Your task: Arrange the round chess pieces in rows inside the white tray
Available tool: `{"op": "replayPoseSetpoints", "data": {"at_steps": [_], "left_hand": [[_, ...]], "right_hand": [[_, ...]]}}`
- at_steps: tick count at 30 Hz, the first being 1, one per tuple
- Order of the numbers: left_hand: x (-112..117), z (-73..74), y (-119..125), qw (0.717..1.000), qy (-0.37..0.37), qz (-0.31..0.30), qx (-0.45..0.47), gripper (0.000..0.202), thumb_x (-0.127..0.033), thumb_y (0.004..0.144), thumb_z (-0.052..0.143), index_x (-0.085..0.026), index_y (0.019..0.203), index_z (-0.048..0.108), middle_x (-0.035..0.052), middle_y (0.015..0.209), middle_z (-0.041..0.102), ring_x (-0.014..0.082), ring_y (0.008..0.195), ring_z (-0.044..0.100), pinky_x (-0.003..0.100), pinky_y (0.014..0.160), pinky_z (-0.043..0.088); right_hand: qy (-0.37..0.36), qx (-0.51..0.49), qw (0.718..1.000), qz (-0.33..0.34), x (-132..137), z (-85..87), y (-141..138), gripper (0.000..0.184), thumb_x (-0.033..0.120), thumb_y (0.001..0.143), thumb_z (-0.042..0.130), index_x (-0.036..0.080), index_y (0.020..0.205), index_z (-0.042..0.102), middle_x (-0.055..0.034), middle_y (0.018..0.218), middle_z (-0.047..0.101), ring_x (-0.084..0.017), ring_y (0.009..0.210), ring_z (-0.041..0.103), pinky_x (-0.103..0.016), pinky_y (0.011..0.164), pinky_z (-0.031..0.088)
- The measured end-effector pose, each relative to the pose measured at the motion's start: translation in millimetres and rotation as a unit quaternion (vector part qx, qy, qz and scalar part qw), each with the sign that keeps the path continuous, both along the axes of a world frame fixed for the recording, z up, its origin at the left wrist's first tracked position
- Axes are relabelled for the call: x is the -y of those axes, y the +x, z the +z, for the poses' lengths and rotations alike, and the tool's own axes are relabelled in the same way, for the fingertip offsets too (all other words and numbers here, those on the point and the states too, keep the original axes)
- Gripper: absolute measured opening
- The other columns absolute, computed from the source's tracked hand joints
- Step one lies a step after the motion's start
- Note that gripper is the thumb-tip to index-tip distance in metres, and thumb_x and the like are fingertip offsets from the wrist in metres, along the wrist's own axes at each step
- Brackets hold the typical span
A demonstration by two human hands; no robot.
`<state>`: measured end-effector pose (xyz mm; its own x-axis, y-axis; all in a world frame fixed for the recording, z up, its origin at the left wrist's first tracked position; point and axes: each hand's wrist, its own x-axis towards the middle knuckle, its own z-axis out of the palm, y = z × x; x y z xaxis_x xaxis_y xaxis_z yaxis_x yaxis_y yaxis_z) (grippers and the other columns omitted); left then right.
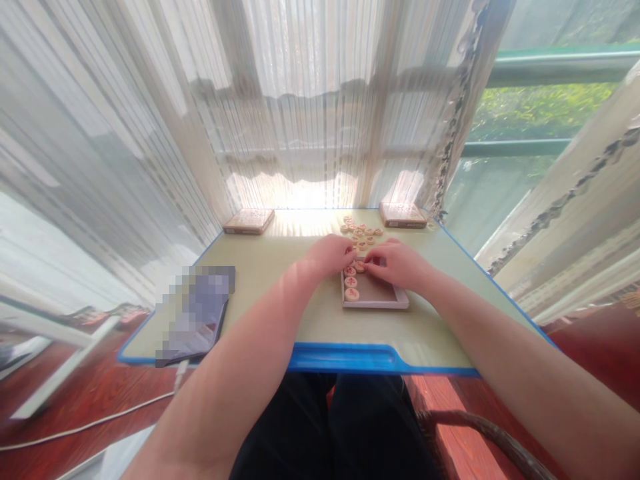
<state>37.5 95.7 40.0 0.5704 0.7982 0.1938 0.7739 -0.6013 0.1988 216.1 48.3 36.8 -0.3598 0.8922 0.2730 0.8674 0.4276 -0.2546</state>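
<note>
A shallow open box point(377, 303) lies on the table with a column of round xiangqi pieces point(351, 294) with red characters along its left side. My right hand point(395, 261) reaches over the box's right part, thumb and fingertips closed on a xiangqi piece point(359, 267) in the far row. At the box's far left corner, my left hand point(331, 256) has its fingers curled together; whatever they hold is hidden. Just beyond both hands, loose xiangqi pieces point(370, 232) are scattered on the tabletop, some partly covered by the fingers.
Flat boxes stand at the table's far corners, one left point(249, 221) and one right point(403, 215). A dark tablet-like device point(200, 317), partly pixelated, lies at the left edge with a white cable point(100, 421). Sheer curtains point(300, 120) hang behind the blue-edged table point(270, 293).
</note>
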Motion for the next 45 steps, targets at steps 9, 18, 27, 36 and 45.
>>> {"op": "replayPoseSetpoints", "data": {"at_steps": [9, 18, 27, 36, 45], "left_hand": [[-6.8, -4.0, -3.3, 0.999, 0.013, -0.006, 0.046, 0.028, -0.026, 0.081, 0.041, -0.018, 0.071, 0.066, 0.003, 0.07, 0.066, 0.0166, 0.067, 0.057, 0.026, 0.063, 0.042], [-16.6, -7.4, -7.4, 0.983, 0.014, 0.045, 0.179, 0.025, -0.021, 0.08, 0.044, -0.018, 0.087, 0.068, 0.003, 0.083, 0.07, 0.0167, 0.079, 0.061, 0.026, 0.076, 0.046], [-27.6, -9.9, -17.6, 0.968, 0.017, 0.139, 0.208, 0.028, -0.021, 0.081, 0.043, -0.018, 0.091, 0.068, 0.0051, 0.101, 0.069, 0.0192, 0.097, 0.059, 0.029, 0.089, 0.044], [-25.8, -10.8, -23.1, 0.981, -0.053, 0.157, 0.097, 0.025, -0.033, 0.074, 0.052, -0.017, 0.081, 0.07, 0.0074, 0.085, 0.07, 0.0224, 0.082, 0.062, 0.03, 0.072, 0.047], [-26.2, -12.6, -21.2, 0.986, -0.045, 0.143, 0.077, 0.032, -0.033, 0.079, 0.049, -0.019, 0.098, 0.07, 0.0075, 0.099, 0.07, 0.0224, 0.09, 0.062, 0.03, 0.08, 0.046]], "right_hand": [[0.039, -0.013, 0.999, 0.006, -1.7, -0.4, 2.2, 0.018, 0.031, 0.079, 0.054, 0.021, 0.072, 0.068, -0.0033, 0.07, 0.067, -0.02, 0.079, 0.054, -0.03, 0.071, 0.04], [0.055, -0.026, 0.998, -0.004, -5.0, -2.2, 4.9, 0.017, 0.028, 0.079, 0.054, 0.02, 0.071, 0.068, -0.0033, 0.071, 0.068, -0.019, 0.077, 0.054, -0.029, 0.069, 0.04], [0.074, -0.029, 0.997, 0.001, -7.4, -4.8, 7.7, 0.019, 0.027, 0.08, 0.053, 0.021, 0.071, 0.069, -0.0025, 0.07, 0.067, -0.018, 0.075, 0.054, -0.028, 0.07, 0.038], [0.065, -0.024, 0.998, -0.009, -5.3, -2.5, 5.5, 0.018, 0.027, 0.08, 0.053, 0.02, 0.071, 0.068, -0.0033, 0.07, 0.066, -0.019, 0.076, 0.054, -0.028, 0.069, 0.039], [0.061, -0.025, 0.998, 0.004, -6.3, -5.2, 6.2, 0.017, 0.031, 0.079, 0.055, 0.021, 0.075, 0.068, -0.0033, 0.071, 0.067, -0.019, 0.076, 0.055, -0.028, 0.069, 0.039]]}}
